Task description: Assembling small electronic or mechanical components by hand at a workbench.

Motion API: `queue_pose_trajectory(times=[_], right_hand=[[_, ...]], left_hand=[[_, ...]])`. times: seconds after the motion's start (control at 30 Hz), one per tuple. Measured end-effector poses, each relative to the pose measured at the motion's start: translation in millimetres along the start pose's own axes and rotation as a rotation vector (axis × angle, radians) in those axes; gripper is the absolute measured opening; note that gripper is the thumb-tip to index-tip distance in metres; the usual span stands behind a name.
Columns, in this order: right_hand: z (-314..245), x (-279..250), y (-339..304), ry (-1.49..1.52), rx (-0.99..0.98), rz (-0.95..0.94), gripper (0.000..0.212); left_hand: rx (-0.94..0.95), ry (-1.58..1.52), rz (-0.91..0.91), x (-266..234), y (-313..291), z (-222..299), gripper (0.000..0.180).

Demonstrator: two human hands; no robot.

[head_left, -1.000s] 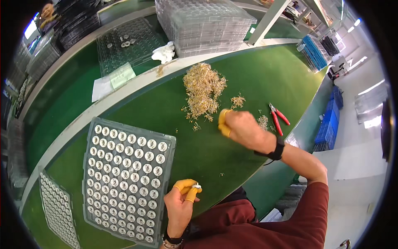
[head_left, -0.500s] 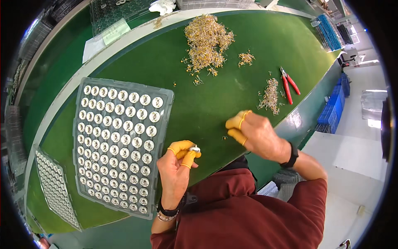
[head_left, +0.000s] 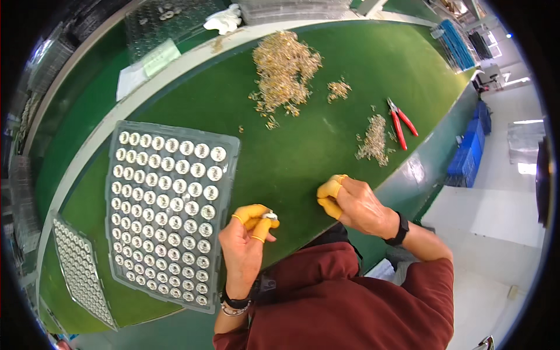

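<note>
My left hand (head_left: 246, 238), with yellow finger cots on its fingertips, pinches a small round silver-white part (head_left: 270, 216) above the green table. That part looks like the ones set in the clear plastic tray (head_left: 232, 153) to its left. Over the table front, my right hand (head_left: 356, 204) has its yellow-covered thumb and fingers pressed together. Whatever lies between those fingertips is hidden. Beyond it spreads a small heap of bent wire pieces (head_left: 374, 140).
A large pile of yellowish wire pieces (head_left: 286, 70) lies at the far side, with a smaller cluster (head_left: 338, 90) beside it. Red-handled cutters (head_left: 399, 125) rest at the right. A second filled tray (head_left: 81, 271) is at far left. A white cloth (head_left: 223, 20) lies beyond the table rim.
My right hand has come down closer to the table front, its fingers closing together. The small wire piece that lay beside it no longer shows. My left hand still pinches the round part. The view has shifted slightly.
</note>
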State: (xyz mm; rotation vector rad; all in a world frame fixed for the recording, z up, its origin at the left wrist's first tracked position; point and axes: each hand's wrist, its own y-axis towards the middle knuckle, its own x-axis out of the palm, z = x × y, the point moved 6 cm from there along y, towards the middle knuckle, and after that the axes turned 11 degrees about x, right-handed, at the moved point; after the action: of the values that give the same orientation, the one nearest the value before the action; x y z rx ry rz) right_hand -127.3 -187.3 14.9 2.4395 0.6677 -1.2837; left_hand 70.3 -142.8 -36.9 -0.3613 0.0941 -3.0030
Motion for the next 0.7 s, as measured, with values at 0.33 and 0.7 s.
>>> queue_pose_trajectory(times=[0.33, 0.7], right_hand=[[50.7, -66.3, 3.6, -0.451, 0.334, 0.304, 0.015], [-27.9, -0.5, 151.1, -0.351, -0.089, -0.016, 0.014]], left_hand=[[-0.041, 0.011, -0.030, 1.6, -4.2, -8.6, 0.017], [-0.055, 0.091, -0.051, 2.2, -0.1, -9.5, 0.019]])
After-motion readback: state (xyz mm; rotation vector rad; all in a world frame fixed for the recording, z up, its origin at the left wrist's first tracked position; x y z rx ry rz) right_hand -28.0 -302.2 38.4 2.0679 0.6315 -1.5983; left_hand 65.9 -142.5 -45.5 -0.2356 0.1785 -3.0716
